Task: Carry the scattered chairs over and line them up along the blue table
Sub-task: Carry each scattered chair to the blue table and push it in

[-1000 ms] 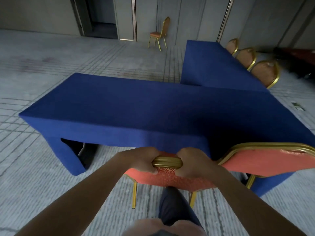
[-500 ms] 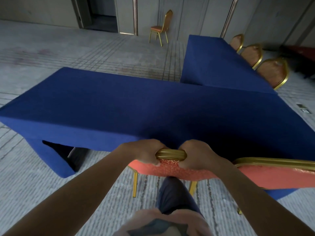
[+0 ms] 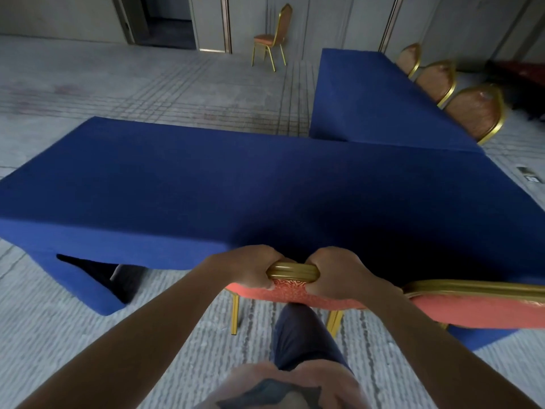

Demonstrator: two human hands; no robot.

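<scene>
A red-cushioned chair with a gold frame [image 3: 292,292] stands right in front of me at the near edge of the blue table [image 3: 206,184]. My left hand [image 3: 250,268] and my right hand [image 3: 336,273] both grip the gold top rail of its backrest, side by side. A second red chair [image 3: 483,308] stands just to the right of it along the same table edge. One lone chair [image 3: 272,36] stands far off by the back wall.
A second blue table [image 3: 374,95] joins at the far right, with three chairs [image 3: 472,110] lined along its right side. Grey patterned carpet surrounds the tables. A dark doorway [image 3: 165,22] opens in the back wall. My leg [image 3: 300,335] is behind the chair.
The view has moved closer to the table and slightly left. The gripped chair sits nearer the table edge. Both hands keep their hold on the top rail.
</scene>
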